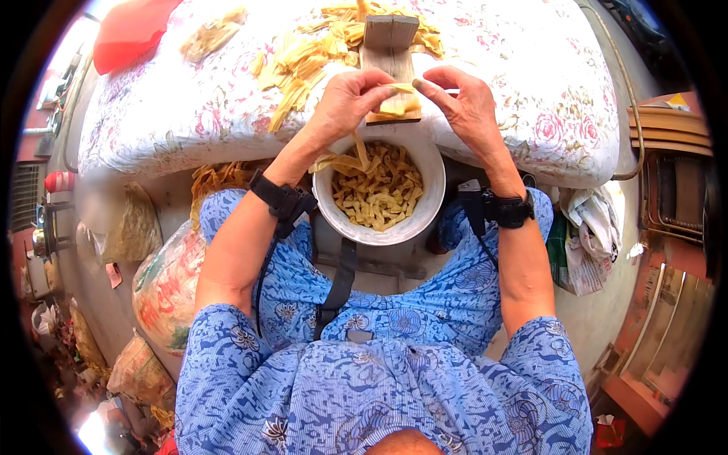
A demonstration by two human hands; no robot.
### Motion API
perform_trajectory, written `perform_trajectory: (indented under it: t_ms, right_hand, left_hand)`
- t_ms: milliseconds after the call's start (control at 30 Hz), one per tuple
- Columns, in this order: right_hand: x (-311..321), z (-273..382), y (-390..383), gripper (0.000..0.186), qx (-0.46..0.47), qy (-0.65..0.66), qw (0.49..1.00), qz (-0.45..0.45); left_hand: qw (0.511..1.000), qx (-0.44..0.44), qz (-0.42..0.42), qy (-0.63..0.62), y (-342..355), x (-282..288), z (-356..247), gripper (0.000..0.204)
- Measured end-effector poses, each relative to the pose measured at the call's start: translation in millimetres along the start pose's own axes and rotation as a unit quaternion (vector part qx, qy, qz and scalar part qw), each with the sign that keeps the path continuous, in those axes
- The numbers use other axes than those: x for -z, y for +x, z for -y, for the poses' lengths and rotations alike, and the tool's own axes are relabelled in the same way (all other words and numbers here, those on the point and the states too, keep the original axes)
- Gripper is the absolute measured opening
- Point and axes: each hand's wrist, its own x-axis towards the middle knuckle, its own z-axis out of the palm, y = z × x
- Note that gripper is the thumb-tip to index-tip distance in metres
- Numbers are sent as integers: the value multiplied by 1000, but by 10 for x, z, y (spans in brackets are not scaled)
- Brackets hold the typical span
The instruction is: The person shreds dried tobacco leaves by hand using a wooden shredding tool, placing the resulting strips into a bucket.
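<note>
My left hand (347, 108) is closed in a pinch on one end of a flat yellow strip (400, 88). At the strip's other end, the thumb and fingertips of my right hand (464, 106) are pressed together on it. The short stretch between them lies over the near end of a wooden stand (392, 59) with an upright block. Below my hands is a white bucket (434, 199) holding many small, knotted-looking yellow pieces (378, 189). One long strip (337, 161) hangs over the bucket's left rim, below my left wrist.
Loose yellow strips (297, 67) are heaped on the table around the stand. A flowered cloth (523, 91) covers the table. A red bag (133, 36) lies at its far left. Stuffed plastic bags (168, 284) stand left of my legs, another bag (595, 243) to the right.
</note>
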Motion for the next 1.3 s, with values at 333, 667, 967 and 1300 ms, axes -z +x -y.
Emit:
perform_trajectory:
  t_ms: [333,667,967,1300]
  right_hand:
    - [8,47,-52,26,-185,265,933,158]
    - [-152,41,-288,33,-232,402,760,455]
    - [-134,193,-164,33,-167,442,844,254]
    - [-161,73,-180,21,-49,179,958,219]
  left_hand:
    - [997,30,46,46,-265,-33,-97,10]
    - [995,31,94,21,-274,113,-39,19]
    - [886,240,163,-363,-335,-90,148,32]
    - [815,285,245,-442,-292,-250,110,29]
